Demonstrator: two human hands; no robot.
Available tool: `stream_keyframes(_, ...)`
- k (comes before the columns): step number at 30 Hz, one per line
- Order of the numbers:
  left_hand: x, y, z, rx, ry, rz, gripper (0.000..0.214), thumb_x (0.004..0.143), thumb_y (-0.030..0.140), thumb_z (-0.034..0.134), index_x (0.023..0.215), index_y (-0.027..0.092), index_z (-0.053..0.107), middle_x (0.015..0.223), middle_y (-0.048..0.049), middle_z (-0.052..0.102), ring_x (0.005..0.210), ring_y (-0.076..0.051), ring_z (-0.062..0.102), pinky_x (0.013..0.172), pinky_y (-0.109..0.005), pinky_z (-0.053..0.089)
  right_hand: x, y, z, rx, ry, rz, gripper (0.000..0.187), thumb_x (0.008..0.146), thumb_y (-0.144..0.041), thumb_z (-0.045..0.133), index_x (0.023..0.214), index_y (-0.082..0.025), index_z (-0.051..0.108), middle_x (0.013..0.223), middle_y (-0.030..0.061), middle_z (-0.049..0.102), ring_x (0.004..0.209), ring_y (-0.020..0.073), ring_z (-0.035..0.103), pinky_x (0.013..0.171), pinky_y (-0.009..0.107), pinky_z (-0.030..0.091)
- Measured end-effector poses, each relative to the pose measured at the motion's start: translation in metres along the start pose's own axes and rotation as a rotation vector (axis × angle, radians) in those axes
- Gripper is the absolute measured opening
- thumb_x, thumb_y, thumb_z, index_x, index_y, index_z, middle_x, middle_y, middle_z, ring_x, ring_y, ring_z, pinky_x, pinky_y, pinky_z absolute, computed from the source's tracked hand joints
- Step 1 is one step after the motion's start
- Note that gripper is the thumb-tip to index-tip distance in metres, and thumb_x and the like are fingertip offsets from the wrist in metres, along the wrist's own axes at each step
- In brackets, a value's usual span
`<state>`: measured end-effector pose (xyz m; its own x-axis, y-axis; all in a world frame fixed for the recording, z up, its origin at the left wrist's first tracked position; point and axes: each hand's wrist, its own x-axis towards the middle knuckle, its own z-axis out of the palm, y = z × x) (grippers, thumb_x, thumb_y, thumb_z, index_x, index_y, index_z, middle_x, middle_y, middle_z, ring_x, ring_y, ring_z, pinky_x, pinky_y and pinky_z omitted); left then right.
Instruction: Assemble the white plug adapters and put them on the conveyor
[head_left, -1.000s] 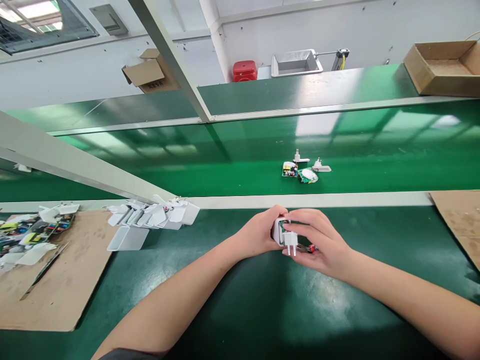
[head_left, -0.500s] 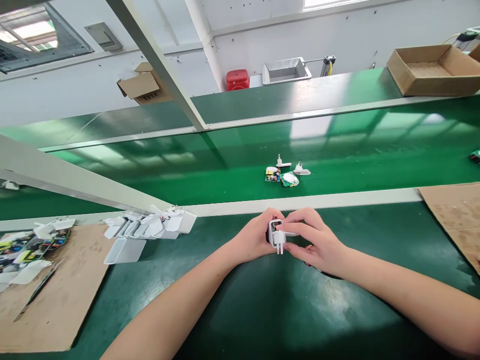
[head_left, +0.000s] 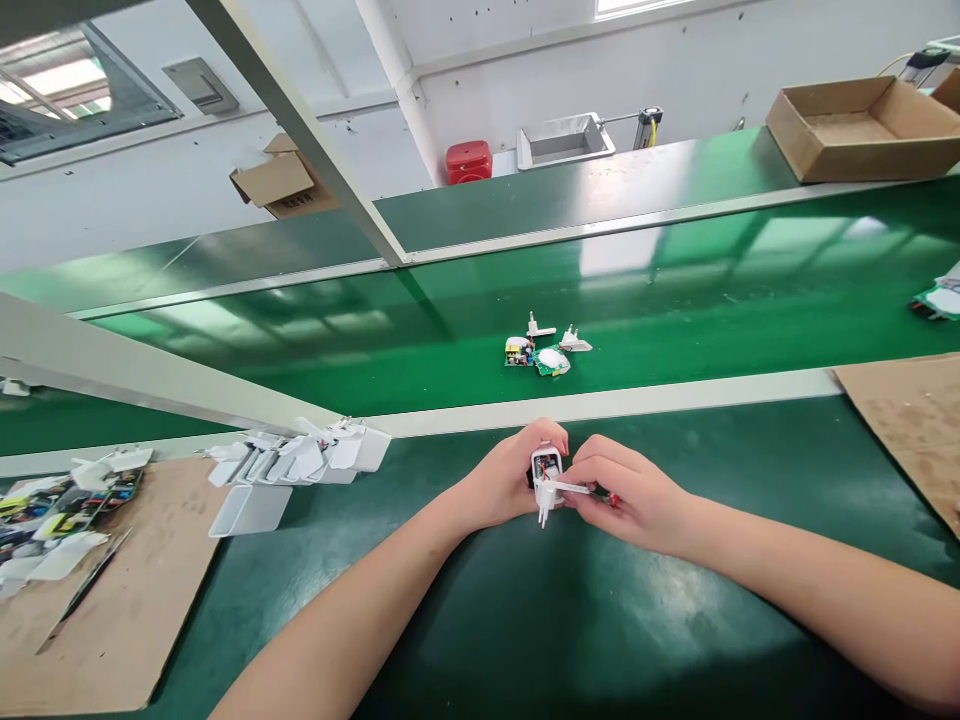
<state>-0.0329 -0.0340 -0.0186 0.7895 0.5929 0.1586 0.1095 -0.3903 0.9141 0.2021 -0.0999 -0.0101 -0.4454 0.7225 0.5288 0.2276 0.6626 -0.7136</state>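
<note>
The person's left hand point(head_left: 499, 483) and right hand point(head_left: 634, 497) meet over the dark green desk point(head_left: 600, 640), holding a small white plastic plug adapter housing point(head_left: 547, 470) just above its surface. The left grip is closed, with the fingers curled round the back and side of the housing. The right grip is also closed, its fingertips point(head_left: 589, 470) pinching near the housing's open face and a thin white strip point(head_left: 572, 488) that runs across it. Two slim metal-looking plug pins point(head_left: 541, 513) point down toward the person, and a bit of circuit board shows inside the open shell. A small red part point(head_left: 613, 499) peeks out beside the right fingers, though what it is cannot be told. The housing looks light and stiff but smooth, so it could slip, and its thin walls and the exposed board seem fragile; the outer shell looks the safest place to hold. To the left, a row of hollow, boxy white shells point(head_left: 300, 455) lies beside a loose one point(head_left: 250, 510), next to a cardboard sheet point(head_left: 135, 590) strewn with circuit boards point(head_left: 67, 490). On the brighter green conveyor belt point(head_left: 675, 320) beyond, a green circuit board point(head_left: 551, 361) and white plug pieces point(head_left: 575, 343) lie close together. A cardboard tray point(head_left: 862, 130) sits on the far ledge.
</note>
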Motion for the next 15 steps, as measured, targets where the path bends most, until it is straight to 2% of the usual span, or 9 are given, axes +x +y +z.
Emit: stream_keyframes(15, 0.0032, 0.0072, 0.0023, -0.024, 0.002, -0.111, 0.052, 0.087, 0.05, 0.089, 0.112, 0.025, 0.05, 0.107, -0.0021, 0.064, 0.08, -0.014, 0.058, 0.069, -0.028, 0.046, -0.0019, -0.0008, -0.0029, 0.001, -0.011, 0.058, 0.028, 0.103, -0.012, 0.064, 0.126, -0.028, 0.068, 0.101, 0.0062, 0.07, 0.085, 0.0209, 0.07, 0.068, 0.034, 0.059)
